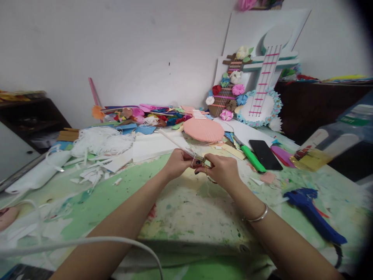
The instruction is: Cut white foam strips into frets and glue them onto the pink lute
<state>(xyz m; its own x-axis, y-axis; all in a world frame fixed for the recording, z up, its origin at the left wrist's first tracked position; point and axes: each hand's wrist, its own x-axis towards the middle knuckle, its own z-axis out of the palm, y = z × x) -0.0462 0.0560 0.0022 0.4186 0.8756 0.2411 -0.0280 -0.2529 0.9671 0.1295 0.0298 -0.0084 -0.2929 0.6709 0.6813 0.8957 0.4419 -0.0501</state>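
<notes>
My right hand [223,170] is closed around the gold-coloured handles of a pair of scissors [210,177], whose blades point left toward my other hand. My left hand [178,163] pinches a thin white strip [171,139] that slants up and away over the table. A fine white strand hangs by the left fingertips, next to the blades. Whether the blades touch the strip cannot be made out. Just beyond both hands lies a pink paper guitar body [204,130] with pale strings.
White string [101,140] and paper scraps lie left. Toward the right are a green utility knife [253,158], black phone [265,154], blue glue gun [314,214] and plastic bottle [329,144]. Decorated paper guitars [264,103] lean on the wall. A white cable [116,240] crosses in front.
</notes>
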